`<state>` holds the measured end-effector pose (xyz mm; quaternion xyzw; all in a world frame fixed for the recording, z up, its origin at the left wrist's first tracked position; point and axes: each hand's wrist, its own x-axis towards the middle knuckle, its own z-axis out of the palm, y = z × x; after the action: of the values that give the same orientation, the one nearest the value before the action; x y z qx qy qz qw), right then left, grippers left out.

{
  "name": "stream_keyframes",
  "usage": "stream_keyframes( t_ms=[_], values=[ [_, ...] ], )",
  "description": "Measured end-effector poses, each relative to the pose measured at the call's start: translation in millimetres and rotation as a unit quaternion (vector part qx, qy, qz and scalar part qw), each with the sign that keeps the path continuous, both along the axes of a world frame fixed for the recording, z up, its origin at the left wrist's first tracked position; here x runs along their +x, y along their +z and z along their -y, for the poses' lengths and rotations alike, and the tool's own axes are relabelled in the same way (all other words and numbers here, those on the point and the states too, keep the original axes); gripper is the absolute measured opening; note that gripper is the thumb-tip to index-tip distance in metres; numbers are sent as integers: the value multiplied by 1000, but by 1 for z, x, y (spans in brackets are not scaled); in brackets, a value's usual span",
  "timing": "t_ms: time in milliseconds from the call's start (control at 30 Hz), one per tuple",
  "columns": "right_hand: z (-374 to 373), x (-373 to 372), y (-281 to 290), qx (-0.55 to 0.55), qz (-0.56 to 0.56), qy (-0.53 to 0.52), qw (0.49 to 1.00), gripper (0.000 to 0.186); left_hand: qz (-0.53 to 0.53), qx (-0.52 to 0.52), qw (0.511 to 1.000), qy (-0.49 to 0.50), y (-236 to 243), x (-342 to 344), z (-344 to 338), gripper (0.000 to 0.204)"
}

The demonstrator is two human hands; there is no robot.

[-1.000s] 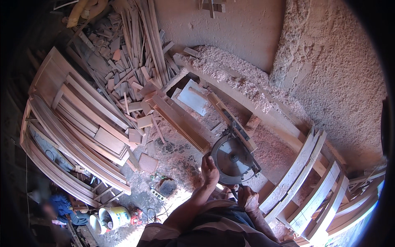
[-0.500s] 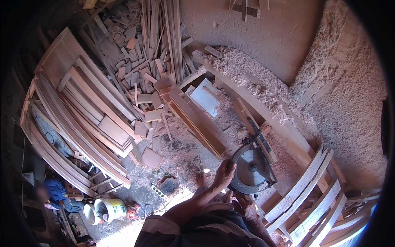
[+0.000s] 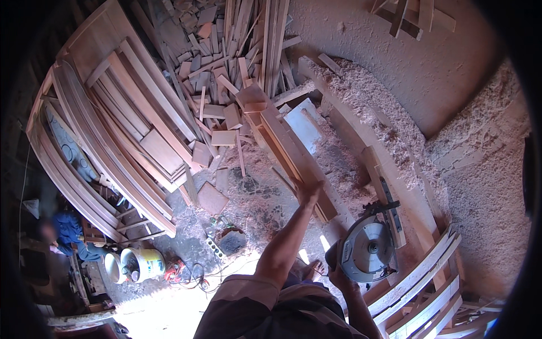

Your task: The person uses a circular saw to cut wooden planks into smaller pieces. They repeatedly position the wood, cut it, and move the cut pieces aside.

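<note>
Head view: left hand (image 3: 307, 191) grips the near end of a long pale wooden plank (image 3: 288, 152) lying on the sawdust-strewn floor (image 3: 257, 195), right hand (image 3: 339, 277) holds a round grey circular saw (image 3: 367, 248) beside it; positioning step, likely needing steadying and alignment before cutting.

The floor (image 3: 265, 203) under me is bare patterned ground dusted with sawdust. On it lie a heap of wood offcuts (image 3: 220, 85), long curved boards (image 3: 113, 164) stacked to my left, a sawdust pile (image 3: 372, 113), and yellow buckets (image 3: 141, 263).
</note>
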<state>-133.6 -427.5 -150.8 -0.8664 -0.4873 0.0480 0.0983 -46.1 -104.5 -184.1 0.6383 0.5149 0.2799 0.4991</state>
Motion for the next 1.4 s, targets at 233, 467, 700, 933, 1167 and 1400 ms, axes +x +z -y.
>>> stream_keyframes(
  t_ms=[233,467,700,933,1167,1400],
  values=[
    [-18,3,33,15,30,24,999,85,350,-214,911,34,-41,-113,-17,56],
    [-18,-3,36,-29,8,-61,998,77,360,-423,826,92,16,-255,-26,42],
    [-30,-7,45,-63,7,-75,995,74,184,-446,858,177,-132,-296,-62,57],
    [-39,-7,52,-85,-5,-108,991,71,220,-439,837,241,-241,-297,-115,60],
    [-40,-6,57,-74,-38,-134,988,69,148,-256,942,161,-244,-262,-229,68],
    [-33,1,62,-54,-80,-161,982,66,63,-169,977,111,-139,-198,-221,69]
  ],
)
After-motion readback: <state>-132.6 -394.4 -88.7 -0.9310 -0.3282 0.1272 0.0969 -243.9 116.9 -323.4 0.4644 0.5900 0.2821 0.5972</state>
